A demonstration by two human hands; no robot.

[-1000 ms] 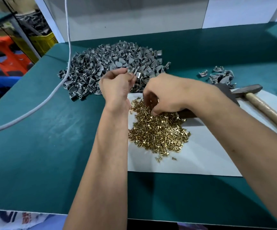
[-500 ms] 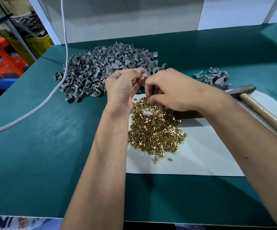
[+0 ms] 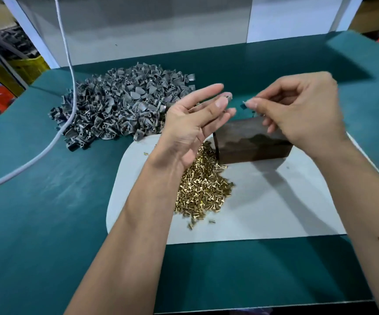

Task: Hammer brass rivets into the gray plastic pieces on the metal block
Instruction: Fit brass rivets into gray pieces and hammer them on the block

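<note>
My left hand is raised palm-up over the rivets and pinches a gray plastic piece between thumb and fingertips, the other fingers straight. My right hand hovers above the dark metal block and pinches a tiny part, too blurred to name, a short gap from the gray piece. The brass rivets lie heaped on the white mat, touching the block's left end. A large pile of gray plastic pieces sits at the back left.
A white cable hangs down across the gray pile and runs off to the left over the green table. A white wall panel closes the back. Yellow and orange crates stand beyond the left edge.
Both hands lifted off the rivet pile and moved apart, uncovering the metal block. The left hand turned palm-up. The view shifted, and the hammer is out of sight now.
</note>
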